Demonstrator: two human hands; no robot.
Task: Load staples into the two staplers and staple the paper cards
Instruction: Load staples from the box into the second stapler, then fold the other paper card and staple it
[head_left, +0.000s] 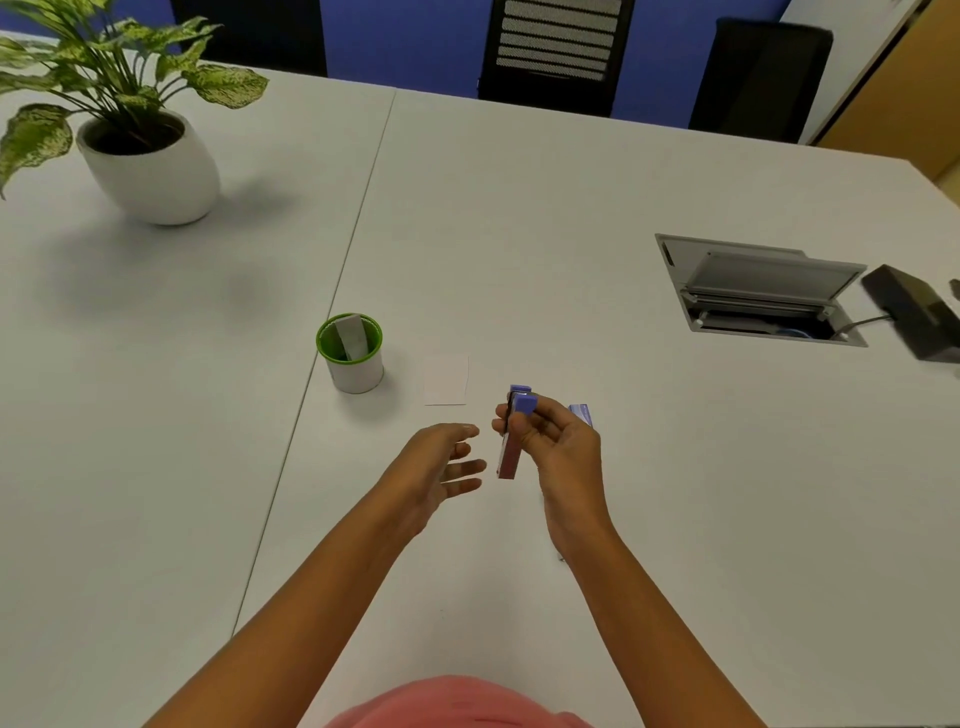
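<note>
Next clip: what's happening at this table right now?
A person at a white table holds a small purple stapler upright in the right hand, above the tabletop. The left hand is open and empty beside it, fingers spread toward the stapler. A white paper card lies flat just beyond the hands, and a green-rimmed white cup holding a grey object stands to its left. A small purple box peeks out behind the right hand. No stapling is under way yet.
</note>
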